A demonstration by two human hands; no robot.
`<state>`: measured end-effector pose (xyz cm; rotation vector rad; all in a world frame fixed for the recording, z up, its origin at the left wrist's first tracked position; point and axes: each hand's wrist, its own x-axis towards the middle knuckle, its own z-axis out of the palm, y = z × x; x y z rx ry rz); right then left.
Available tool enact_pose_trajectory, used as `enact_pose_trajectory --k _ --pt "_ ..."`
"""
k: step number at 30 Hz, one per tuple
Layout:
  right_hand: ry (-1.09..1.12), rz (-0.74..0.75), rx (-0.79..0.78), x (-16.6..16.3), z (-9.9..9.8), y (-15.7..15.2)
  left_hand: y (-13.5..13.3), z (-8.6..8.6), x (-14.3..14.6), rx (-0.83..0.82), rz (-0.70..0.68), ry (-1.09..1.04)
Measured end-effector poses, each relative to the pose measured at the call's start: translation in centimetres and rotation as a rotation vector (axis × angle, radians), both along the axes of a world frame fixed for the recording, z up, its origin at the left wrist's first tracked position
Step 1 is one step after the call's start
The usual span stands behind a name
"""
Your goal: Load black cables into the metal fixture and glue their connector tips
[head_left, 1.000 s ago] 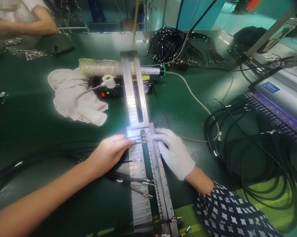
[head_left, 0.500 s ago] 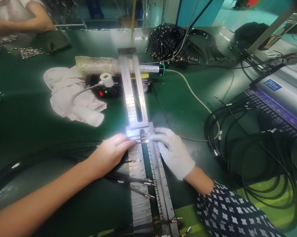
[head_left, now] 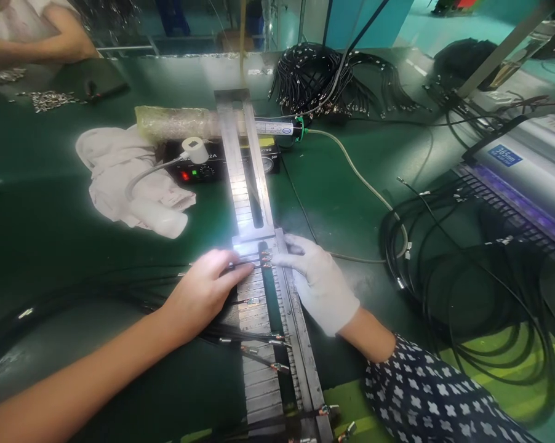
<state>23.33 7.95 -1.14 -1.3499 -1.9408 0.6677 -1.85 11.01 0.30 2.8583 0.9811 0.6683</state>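
Observation:
A long slotted metal jig (head_left: 254, 283) lies across the green table. Several black cables with metal terminal ends (head_left: 267, 258) sit side by side in its grooves, the terminals over its central gap. My bare left hand (head_left: 208, 286) is at the jig's left edge, its thumb and index finger around a black cable (head_left: 258, 265). On the other side, my gloved right hand (head_left: 321, 283) rests on the metal rail, fingers stretched out and the index fingertip by the terminals. Its thumb is hard to make out. More cable ends (head_left: 277, 367) lie across the jig nearer me.
Behind the jig are a black control box (head_left: 199, 171), a wrapped tube with a syringe barrel (head_left: 277, 127) and a white cloth (head_left: 115, 166). Coiled black cables (head_left: 480, 246) and a silver 365nm lamp unit (head_left: 531, 160) are at right. Another person's arm (head_left: 74, 40) shows far left.
My left index finger has lifted a little away from the thumb, uncovering more cable. My right index finger has shifted slightly down the rail. The whole view has moved slightly.

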Motion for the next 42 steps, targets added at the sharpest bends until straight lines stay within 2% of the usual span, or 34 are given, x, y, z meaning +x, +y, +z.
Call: enact_pose_trajectory --k 3,8,14,18,26,32,42 --pt "-0.015 -0.005 0.007 0.0 0.0 0.0 -0.6 -0.2 -0.3 -0.032 0.042 0.026" --pt "0.015 0.008 0.02 0.0 -0.2 0.0 -1.3 -0.4 -0.9 -0.19 0.075 0.009" --pt "-0.006 -0.001 0.039 0.1 -0.1 0.0 -3.1 0.9 -2.5 -0.395 0.09 -0.042" --pt "-0.026 -0.009 0.012 0.2 0.0 -0.1 -3.8 1.2 -2.9 -0.461 0.091 -0.013" --pt "0.015 -0.018 0.011 0.2 -0.7 -0.1 -2.5 1.8 -1.7 -0.357 0.107 -0.08" --pt "0.009 -0.011 -0.009 0.1 -0.2 0.1 -0.8 0.9 0.4 -0.294 0.015 -0.093" --pt "0.032 -0.008 0.006 0.1 0.2 0.2 -0.1 0.7 -0.4 -0.267 -0.048 -0.066"
